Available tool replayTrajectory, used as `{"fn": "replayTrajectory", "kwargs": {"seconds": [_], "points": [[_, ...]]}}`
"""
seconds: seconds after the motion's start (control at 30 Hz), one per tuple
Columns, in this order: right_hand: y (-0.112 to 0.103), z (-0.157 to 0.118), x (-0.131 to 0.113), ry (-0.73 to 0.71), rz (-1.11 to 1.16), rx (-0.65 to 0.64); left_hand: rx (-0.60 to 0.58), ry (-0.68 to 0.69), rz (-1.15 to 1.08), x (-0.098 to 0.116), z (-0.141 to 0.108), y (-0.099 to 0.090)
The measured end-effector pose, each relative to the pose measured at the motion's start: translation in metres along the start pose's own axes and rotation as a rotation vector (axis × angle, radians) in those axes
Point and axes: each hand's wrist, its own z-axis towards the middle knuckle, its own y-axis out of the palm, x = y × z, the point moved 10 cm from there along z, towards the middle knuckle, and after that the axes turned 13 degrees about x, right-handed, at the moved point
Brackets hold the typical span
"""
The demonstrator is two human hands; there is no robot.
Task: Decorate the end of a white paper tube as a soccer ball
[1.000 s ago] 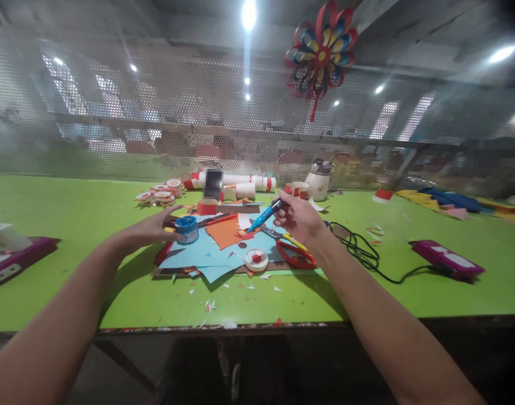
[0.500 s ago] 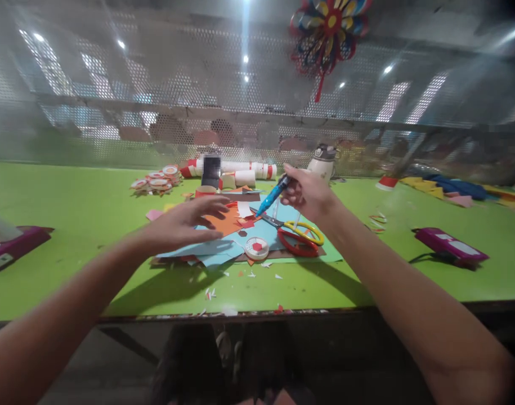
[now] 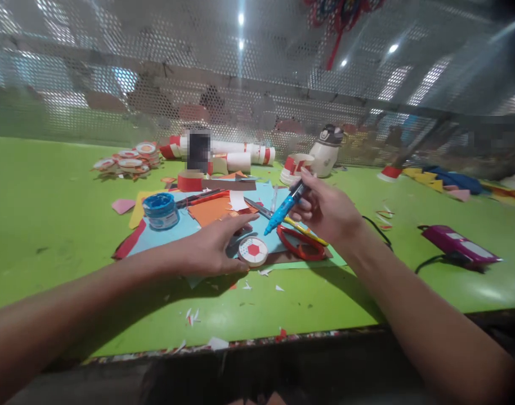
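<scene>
My right hand [image 3: 325, 208] grips a blue marker pen [image 3: 286, 208], which slants down to the left with its lower end above the paper. My left hand [image 3: 215, 244] reaches around the left side of a small round white disc [image 3: 252, 251] with a red hexagon and dots on it. Thumb and forefinger are apart there, the thumb close to the disc's edge; whether it touches is unclear. Scissors with red and yellow handles [image 3: 301, 244] lie under the pen, on light blue paper [image 3: 185, 225]. Orange paper [image 3: 209, 211] lies beyond my left hand.
An open jar of blue paint [image 3: 161, 211] stands left on the paper. Farther back are a pile of decorated discs [image 3: 130, 160], white tubes [image 3: 236, 152], a red-and-white cup [image 3: 297, 167] and a bottle [image 3: 325, 152]. A purple power strip [image 3: 460, 246] lies right. Paper scraps dot the front edge.
My left hand has moved right and down to the disc. The view has shifted, bringing the paint jar and cup into sight. The pen stays in my right hand.
</scene>
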Motion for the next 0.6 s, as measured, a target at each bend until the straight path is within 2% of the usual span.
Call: {"fn": "replayTrajectory", "kwargs": {"seconds": [0.27,0.43,0.6], "points": [[-0.006,-0.002,0.005,0.066,-0.046,0.075,0.066,0.019,0.07,-0.004,-0.006,0.0],[-0.001,-0.006,0.011,0.075,-0.049,0.032,0.109,0.058,0.018,-0.001,-0.011,-0.001],[0.0,-0.006,0.017,0.094,-0.059,0.0,0.074,0.07,0.039,-0.002,-0.014,0.005]]}}
